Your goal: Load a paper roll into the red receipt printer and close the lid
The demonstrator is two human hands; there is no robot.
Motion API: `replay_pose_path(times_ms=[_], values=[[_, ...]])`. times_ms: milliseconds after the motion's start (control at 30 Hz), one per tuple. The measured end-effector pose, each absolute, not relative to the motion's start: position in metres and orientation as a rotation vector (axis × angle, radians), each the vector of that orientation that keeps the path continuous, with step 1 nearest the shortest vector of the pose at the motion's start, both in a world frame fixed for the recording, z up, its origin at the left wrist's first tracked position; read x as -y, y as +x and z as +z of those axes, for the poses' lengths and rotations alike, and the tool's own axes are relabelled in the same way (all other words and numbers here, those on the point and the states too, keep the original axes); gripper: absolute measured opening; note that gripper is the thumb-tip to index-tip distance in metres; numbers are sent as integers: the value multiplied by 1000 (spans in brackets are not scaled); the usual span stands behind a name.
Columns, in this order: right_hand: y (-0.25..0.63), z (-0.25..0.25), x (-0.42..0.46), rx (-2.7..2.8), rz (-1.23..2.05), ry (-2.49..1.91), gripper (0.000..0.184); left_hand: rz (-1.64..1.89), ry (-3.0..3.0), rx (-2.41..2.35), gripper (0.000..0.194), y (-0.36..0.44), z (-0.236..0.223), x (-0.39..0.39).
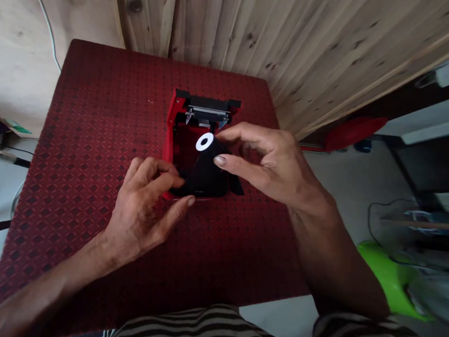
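Note:
A small red and black printer [173, 125] with its lid open sits on a table with a dark red patterned cloth [98, 122]. My right hand [271, 162] pinches a black roll with a white core [206, 154] and holds it over the printer's open bay. My left hand [149, 206] rests against the printer's front left side, its fingers curled onto the black front edge and its thumb stretched along the cloth. The printer's black lid with a metal cutter bar [207, 111] stands up at the back.
A wooden plank wall [315, 34] rises behind the table. A white cable [49, 31] hangs at the upper left. A green plastic object [391, 274] and a red object [353, 131] lie on the floor at right. My striped clothing [184, 334] shows at the bottom.

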State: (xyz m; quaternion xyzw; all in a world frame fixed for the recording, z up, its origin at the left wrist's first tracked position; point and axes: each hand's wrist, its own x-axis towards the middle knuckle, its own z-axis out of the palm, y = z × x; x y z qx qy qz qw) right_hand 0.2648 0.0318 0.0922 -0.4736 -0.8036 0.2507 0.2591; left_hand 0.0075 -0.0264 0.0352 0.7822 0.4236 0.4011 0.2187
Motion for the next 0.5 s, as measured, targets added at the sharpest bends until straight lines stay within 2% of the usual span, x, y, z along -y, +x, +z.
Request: replay_pose_path(times_ms=[100,300,500], values=[[261,87,-35,2290,519,-1297,16,1049,2023,-1055,9,15,42,31],[239,67,-50,2559,305,-1478,21,869,1738,-1083,10,19,54,38],[220,71,-49,2677,198,-1721,24,793,1608,-1029,14,12,52,42]])
